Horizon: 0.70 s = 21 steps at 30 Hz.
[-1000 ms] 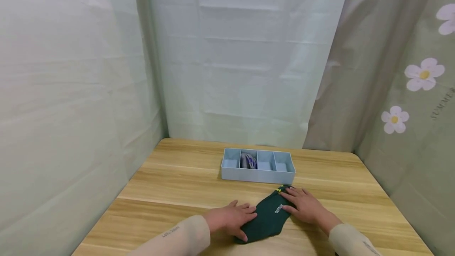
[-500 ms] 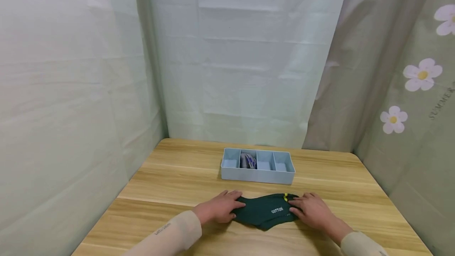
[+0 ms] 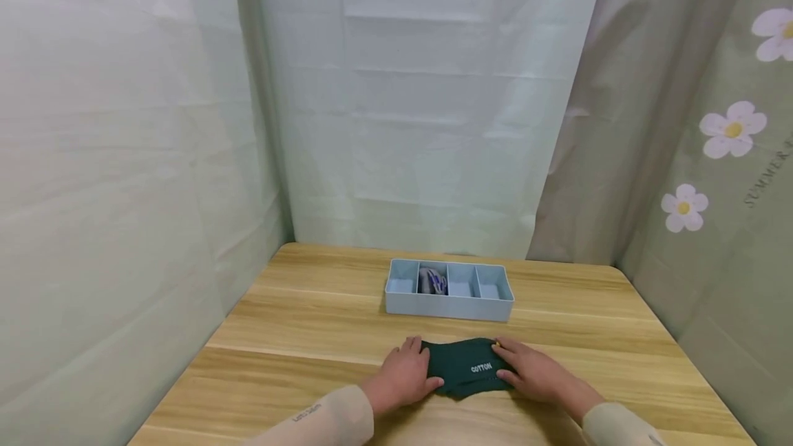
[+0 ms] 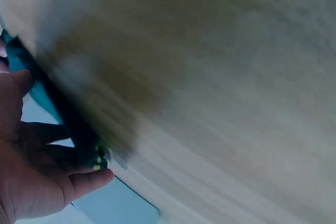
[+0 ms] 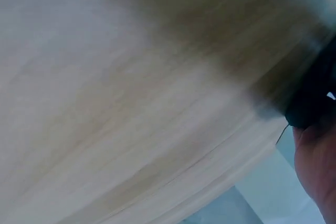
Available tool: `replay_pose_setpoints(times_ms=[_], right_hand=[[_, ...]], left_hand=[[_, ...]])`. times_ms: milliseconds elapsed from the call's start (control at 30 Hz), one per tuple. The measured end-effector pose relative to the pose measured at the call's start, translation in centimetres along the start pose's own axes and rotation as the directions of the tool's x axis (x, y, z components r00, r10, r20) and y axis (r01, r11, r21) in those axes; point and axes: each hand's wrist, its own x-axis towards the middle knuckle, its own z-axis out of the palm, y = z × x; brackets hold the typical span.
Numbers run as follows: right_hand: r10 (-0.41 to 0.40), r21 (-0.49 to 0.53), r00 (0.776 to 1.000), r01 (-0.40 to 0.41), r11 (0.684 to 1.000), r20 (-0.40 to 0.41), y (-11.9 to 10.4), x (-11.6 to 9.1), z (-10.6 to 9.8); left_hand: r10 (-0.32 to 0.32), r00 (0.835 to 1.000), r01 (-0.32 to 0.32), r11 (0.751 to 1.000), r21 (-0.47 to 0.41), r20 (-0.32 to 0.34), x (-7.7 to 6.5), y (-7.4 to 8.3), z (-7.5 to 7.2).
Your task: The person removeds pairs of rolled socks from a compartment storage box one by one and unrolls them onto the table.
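Observation:
A dark green sock [image 3: 469, 367] with the white word COTTON lies bunched on the wooden table [image 3: 310, 336], in front of the tray. My left hand [image 3: 405, 372] lies on its left end, fingers stretched flat and thumb against the cloth. My right hand [image 3: 529, 372] rests on its right end, fingers straight. In the left wrist view the sock [image 4: 63, 114] is a blurred dark band beside my left hand [image 4: 37, 182]. In the right wrist view only the edge of my right hand [image 5: 317, 166] shows, below the sock [image 5: 315, 98].
A light blue tray [image 3: 449, 308] with several compartments stands behind the sock. Its second compartment from the left holds a grey and purple bundle [image 3: 432, 281]. Pale curtains close in the table at the back and left, and a flowered curtain [image 3: 712, 157] on the right.
The sock turned from slanting to lying crosswise. My hands went to its two ends, then moved toward each other, so the sock is now shorter and bunched.

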Motion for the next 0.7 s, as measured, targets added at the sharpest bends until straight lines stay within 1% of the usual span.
replay_pose_setpoints(times_ms=[67, 133, 233, 367, 600, 700], right_hand=[[0.014, 0.008, 1.0, -0.014, 1.0, 0.01, 0.1, -0.4, 0.2], [0.023, 0.01, 1.0, -0.023, 1.0, 0.002, 0.2, -0.8, 0.4], [0.053, 0.016, 0.999, -0.053, 0.998, -0.005, 0.1, -1.3, 0.5], [0.099, 0.033, 0.995, -0.099, 0.995, -0.001, -0.3, -1.6, 0.5], [0.129, 0.002, 0.992, -0.129, 0.992, 0.009, -1.3, -2.2, 0.1], [0.141, -0.001, 0.99, -0.141, 0.99, 0.018, -1.5, -2.5, 0.1]], left_hand=[[-0.019, 1.0, 0.019, 1.0, 0.007, 0.008, 0.1, 0.0, 0.3], [-0.013, 1.0, 0.013, 1.0, 0.023, 0.005, 0.2, -0.1, 0.5], [0.03, 1.0, -0.03, 0.998, 0.061, 0.001, 0.4, -0.6, 0.4], [0.086, 0.996, -0.089, 0.993, 0.082, 0.036, 0.8, -1.4, 0.2], [0.181, 0.982, -0.187, 0.975, 0.117, 0.059, 1.6, -2.8, -0.2], [0.203, 0.976, -0.212, 0.967, 0.138, 0.077, 1.9, -3.2, -0.5]])
